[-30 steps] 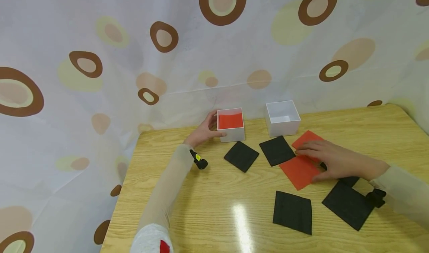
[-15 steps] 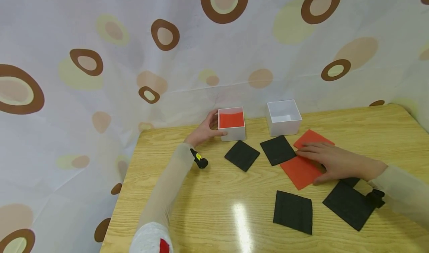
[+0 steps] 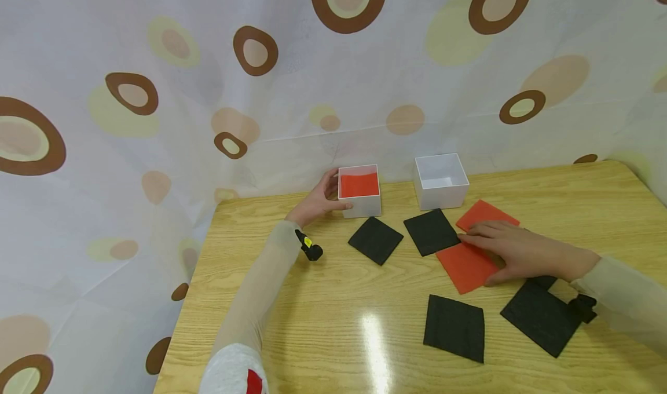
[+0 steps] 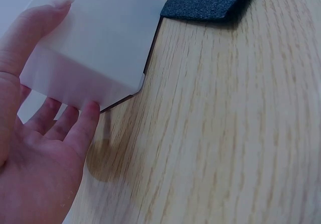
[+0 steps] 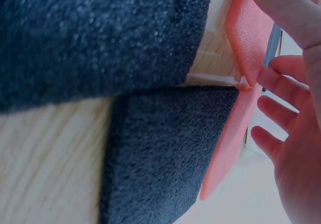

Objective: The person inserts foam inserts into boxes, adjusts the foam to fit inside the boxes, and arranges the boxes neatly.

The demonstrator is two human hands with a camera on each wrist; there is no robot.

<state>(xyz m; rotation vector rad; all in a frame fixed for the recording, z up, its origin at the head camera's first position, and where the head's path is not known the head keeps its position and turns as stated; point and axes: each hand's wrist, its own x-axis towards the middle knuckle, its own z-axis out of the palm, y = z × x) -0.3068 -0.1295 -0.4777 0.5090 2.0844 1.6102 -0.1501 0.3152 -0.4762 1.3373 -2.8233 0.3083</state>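
At the back of the table my left hand holds a white square box, thumb on its front and fingers round its left side. Red foam shows inside that box. In the left wrist view, fingertips press the wall of the white box. My right hand rests with spread fingers over a flat red foam square, thumb at its near edge. A second red square lies just beyond the fingers. In the right wrist view a black foam square lies beside the red ones.
A second white box stands at the back, nothing visible in it. Black foam squares lie about: one before the left box, one touching the red square, one nearer the front, one by the right wrist. A patterned curtain hangs behind.
Both hands stay nearly in place, the left at the box and the right over the red square. The whole head view shifts very slightly.
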